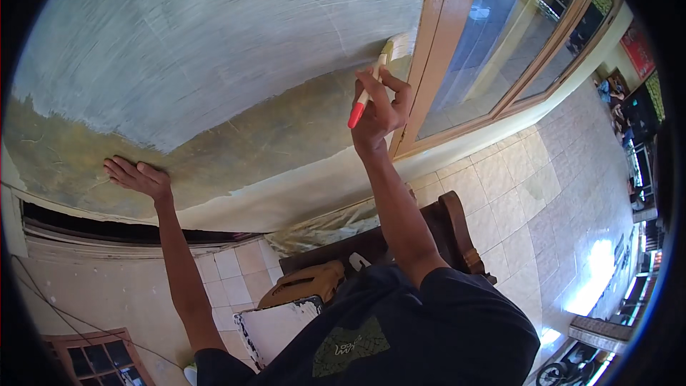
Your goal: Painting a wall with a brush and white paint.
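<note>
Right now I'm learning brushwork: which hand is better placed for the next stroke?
Probably the right hand: it holds the brush near the window frame, while the left hand rests against the wall.

Daylit fisheye shot, hot glare lower right.
Light comes mainly from the right; the tiled floor (pixel 525 218) clips to white in one patch. Window glass (pixel 486 50) carries reflections. Wall (pixel 236 36) reads cool and soft, faint shadow beside the brush (pixel 384 58). Shirt (pixel 450 314) goes dark. Edges bow, black vignette, blue fringe at right rim.
</note>
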`<action>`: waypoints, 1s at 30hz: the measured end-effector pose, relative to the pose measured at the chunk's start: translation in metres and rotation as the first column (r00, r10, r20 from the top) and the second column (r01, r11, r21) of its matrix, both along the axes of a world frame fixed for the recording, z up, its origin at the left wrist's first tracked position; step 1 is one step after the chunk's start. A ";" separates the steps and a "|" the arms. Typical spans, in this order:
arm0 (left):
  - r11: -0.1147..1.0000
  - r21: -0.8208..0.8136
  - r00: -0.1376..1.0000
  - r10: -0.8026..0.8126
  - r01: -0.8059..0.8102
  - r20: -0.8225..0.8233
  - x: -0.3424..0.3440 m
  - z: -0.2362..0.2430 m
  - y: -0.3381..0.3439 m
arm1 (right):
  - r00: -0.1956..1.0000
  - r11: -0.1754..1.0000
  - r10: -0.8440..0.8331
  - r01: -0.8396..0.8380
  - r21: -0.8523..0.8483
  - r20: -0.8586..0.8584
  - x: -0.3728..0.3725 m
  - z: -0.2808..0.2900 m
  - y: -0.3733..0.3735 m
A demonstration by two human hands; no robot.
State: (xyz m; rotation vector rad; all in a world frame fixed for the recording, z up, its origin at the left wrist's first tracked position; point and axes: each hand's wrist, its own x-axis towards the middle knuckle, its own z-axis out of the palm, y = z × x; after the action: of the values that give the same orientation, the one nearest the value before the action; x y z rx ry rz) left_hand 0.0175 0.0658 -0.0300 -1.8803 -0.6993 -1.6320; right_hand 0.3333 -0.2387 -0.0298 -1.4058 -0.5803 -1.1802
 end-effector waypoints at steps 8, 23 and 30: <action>0.999 0.028 1.000 -0.018 0.018 -0.002 -0.017 -0.002 0.020 | 0.995 0.996 0.090 -0.090 0.003 -0.040 -0.051 -0.001 0.045; 1.000 0.005 0.999 -0.022 0.022 0.035 -0.085 0.007 0.068 | 0.973 0.974 0.228 -0.228 0.007 -0.020 -0.193 0.009 0.137; 1.000 -0.002 0.999 -0.022 0.022 0.046 -0.123 0.009 0.097 | 0.933 0.931 0.360 -0.361 -0.050 -0.024 -0.277 0.009 0.187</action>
State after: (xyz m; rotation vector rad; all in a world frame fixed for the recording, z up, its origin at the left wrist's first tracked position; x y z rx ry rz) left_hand -0.1059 0.1633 -0.0206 -1.8639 -0.7023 -1.6938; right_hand 0.0559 -0.0514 -0.0206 -1.2829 -0.8266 -0.8635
